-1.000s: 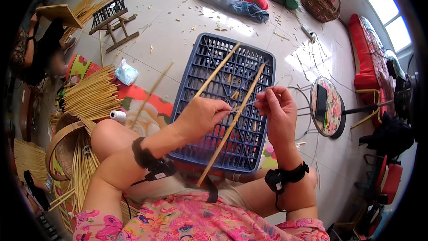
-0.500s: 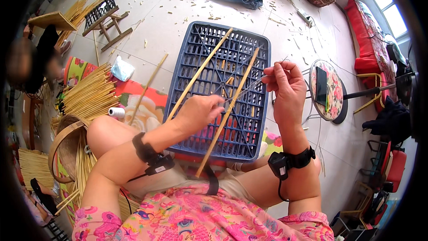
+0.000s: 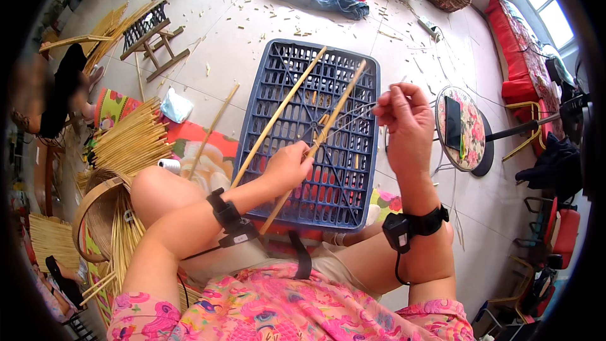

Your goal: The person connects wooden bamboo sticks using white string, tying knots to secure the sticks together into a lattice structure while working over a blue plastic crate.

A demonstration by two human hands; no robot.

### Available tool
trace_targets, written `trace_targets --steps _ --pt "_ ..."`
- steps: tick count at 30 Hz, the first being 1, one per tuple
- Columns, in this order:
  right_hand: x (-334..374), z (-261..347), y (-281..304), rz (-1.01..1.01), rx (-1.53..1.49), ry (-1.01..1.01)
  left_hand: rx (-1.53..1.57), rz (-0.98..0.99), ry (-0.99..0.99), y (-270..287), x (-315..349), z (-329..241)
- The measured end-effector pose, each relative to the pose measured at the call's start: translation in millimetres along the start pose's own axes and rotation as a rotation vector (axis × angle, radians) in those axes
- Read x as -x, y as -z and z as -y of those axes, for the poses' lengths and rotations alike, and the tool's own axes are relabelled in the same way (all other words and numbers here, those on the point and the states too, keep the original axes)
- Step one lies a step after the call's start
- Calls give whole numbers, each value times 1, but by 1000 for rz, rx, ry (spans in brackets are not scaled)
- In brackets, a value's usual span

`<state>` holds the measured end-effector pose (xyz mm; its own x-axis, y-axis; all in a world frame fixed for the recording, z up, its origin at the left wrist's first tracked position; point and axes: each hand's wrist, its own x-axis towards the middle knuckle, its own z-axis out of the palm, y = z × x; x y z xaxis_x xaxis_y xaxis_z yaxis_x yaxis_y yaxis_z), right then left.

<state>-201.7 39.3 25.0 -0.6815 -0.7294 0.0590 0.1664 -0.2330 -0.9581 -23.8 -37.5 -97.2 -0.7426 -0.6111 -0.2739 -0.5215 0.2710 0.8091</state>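
A dark blue plastic crate [image 3: 372, 151] lies bottom up between my knees, with two pale plant stalks slanting across it. My left hand [image 3: 290, 165] is closed, its fingertips pinched on the right-hand stalk [image 3: 341, 101] near its middle. The left-hand stalk [image 3: 282, 112] rests on the crate beyond my left wrist. My right hand [image 3: 405, 113] is raised at the crate's right edge, thumb and finger pinched on thin thread [image 3: 353, 119]. The strands run down from it to the stalk beside my left fingertips; whether they loop around the stalk is too fine to tell.
Cut stalks [image 3: 129, 136] are piled at left beside a white thread spool [image 3: 169, 164] and a woven basket [image 3: 95, 215]. A round floral stool [image 3: 468, 129] bearing a black phone [image 3: 452, 123] stands at right. Another person [image 3: 63, 88] sits far left. Stalk bits litter the floor.
My left hand has moved down and left and closed onto the stalk. The stalk's lower end has swung left. My right hand stays nearly in place with the thread.
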Motion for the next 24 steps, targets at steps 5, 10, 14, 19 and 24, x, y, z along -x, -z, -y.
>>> trace_targets --steps 5,10,14,19,24 --pt "-17 17 30 -216 -96 -9 772 60 175 22 -5 -2" --pt "-30 22 59 -292 -194 4 1120 -2 103 53 12 -34" --pt "-38 15 78 -317 -221 -2 1188 87 24 71 17 -42" --pt "-47 14 79 -378 -243 -46 943 619 -78 98 28 -54" --pt "-51 46 101 1 -496 1 475 617 -103 143 32 -58"
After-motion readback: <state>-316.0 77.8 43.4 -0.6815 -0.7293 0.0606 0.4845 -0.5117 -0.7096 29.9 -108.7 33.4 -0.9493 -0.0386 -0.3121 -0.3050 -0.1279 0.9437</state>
